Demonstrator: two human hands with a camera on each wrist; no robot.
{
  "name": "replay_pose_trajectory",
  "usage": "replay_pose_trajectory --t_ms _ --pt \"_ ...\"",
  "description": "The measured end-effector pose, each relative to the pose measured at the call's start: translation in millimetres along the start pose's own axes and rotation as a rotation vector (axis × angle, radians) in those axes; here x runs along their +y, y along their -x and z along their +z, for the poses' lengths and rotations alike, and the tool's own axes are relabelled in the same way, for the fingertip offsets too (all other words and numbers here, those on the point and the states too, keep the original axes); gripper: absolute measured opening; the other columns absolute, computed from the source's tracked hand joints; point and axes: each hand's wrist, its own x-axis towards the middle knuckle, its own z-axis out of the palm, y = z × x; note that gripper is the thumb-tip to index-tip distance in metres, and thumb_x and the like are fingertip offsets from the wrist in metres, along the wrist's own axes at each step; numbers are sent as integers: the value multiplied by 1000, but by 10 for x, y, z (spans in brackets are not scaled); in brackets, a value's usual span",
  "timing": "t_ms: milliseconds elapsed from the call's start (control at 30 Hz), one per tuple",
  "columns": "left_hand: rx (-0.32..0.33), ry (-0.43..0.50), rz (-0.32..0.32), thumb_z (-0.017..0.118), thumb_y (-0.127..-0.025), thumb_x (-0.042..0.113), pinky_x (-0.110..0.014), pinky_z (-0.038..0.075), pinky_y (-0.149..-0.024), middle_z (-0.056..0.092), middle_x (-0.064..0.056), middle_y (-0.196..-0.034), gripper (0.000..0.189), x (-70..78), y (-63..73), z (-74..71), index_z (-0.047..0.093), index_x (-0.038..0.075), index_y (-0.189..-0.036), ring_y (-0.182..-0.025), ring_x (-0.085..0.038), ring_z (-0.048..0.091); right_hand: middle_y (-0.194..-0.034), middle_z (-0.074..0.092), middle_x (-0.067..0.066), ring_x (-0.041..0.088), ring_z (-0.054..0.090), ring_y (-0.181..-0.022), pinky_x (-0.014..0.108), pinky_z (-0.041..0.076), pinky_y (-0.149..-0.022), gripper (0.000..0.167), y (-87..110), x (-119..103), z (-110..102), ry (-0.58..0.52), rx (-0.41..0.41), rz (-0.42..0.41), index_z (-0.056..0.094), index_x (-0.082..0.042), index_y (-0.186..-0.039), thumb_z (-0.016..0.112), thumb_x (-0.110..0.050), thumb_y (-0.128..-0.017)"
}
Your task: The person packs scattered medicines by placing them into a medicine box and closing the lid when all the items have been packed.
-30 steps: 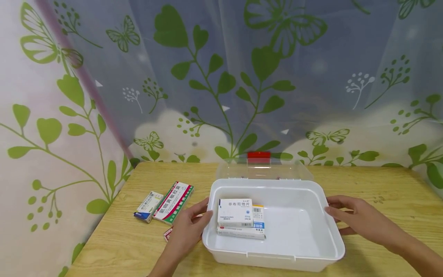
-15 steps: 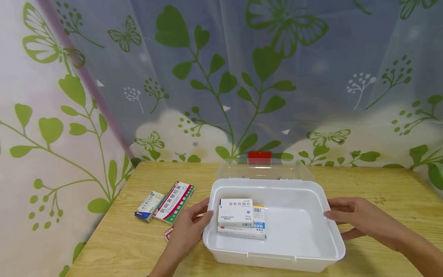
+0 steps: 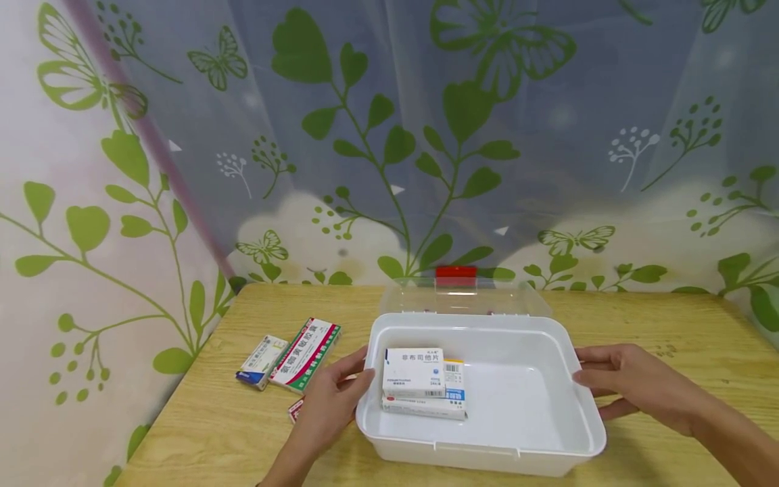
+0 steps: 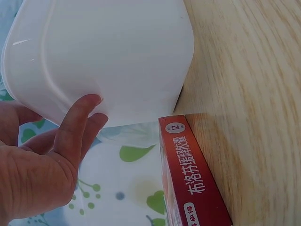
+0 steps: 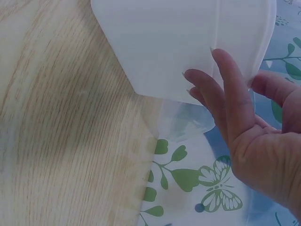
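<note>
A white plastic storage box (image 3: 511,406) sits on the wooden table between my two hands. My left hand (image 3: 325,406) holds its left end, thumb at the rim and fingertips against the outer wall (image 4: 117,61). At the opposite end my right hand (image 3: 639,385) holds the box the same way, with several fingers touching the outside wall (image 5: 164,52). Inside, on the left, a white medicine box (image 3: 414,372) lies on top of other medicine boxes; one with blue and orange print (image 3: 454,379) pokes out from under it.
Left of the storage box lie a red, white and green medicine box (image 3: 305,355) and a small white and blue one (image 3: 262,362). A red medicine box (image 4: 193,174) is partly hidden by my left hand. The clear lid (image 3: 408,296) with its red latch (image 3: 456,276) stands open behind.
The fingers of my right hand have shifted slightly at the right end of the storage box. The left hand, the storage box and the medicine boxes stay where they were.
</note>
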Motion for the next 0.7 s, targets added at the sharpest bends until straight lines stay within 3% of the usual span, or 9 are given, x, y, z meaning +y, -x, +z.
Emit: replay_pose_trajectory --t_ms 400,700 --pt "-1 22 6 63 -93 21 -34 56 -75 61 -19 -121 45 0 17 -11 55 5 -135 -100 -26 65 -129 54 24 32 61 -106 50 54 -77 71 18 24 27 24 43 28 18 17 -143 57 -21 -97" --pt "-14 -29 7 63 -94 25 -34 56 -77 61 -16 -120 47 1 -3 -25 54 7 -136 -98 -24 66 -126 57 23 32 62 -106 50 54 -77 69 17 35 48 16 35 8 19 16 -143 55 -21 -98"
